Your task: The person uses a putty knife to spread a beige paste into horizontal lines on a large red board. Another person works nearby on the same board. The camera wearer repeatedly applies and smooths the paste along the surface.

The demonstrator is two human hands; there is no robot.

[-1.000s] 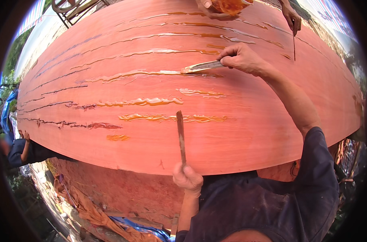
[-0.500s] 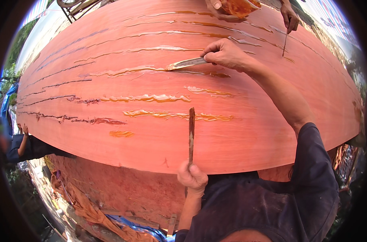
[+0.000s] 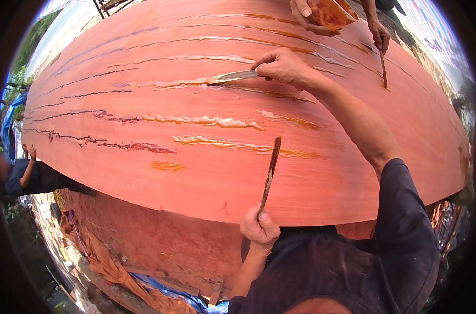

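Observation:
My right hand (image 3: 280,67) pinches the end of a flat, pale-smeared putty knife (image 3: 233,77). Its tip touches a whitish-orange streak of paste (image 3: 164,84) on a broad, curved, reddish wooden surface (image 3: 332,183). Low in the middle, at the near edge of that surface, my left hand (image 3: 260,227) is closed around a narrow, dark-stained flat stick (image 3: 270,172), which points up and leans slightly right. Between both hands run more wavy paste lines (image 3: 212,121), glossy white and orange. An orange patch (image 3: 168,166) lies nearer to me.
At the top, a co-worker's hand (image 3: 305,14) holds a bowl (image 3: 332,13) of orange-brown paste; another hand (image 3: 378,35) holds a thin stick (image 3: 384,68) against the surface. Someone's arm (image 3: 28,175) rests at the far left edge. Below lie orange cloth (image 3: 104,259) and blue sheeting (image 3: 164,289).
My right hand has drawn the putty knife slightly left along the streak. The stick in my left hand now leans right. The co-worker's thin stick has moved down onto the surface.

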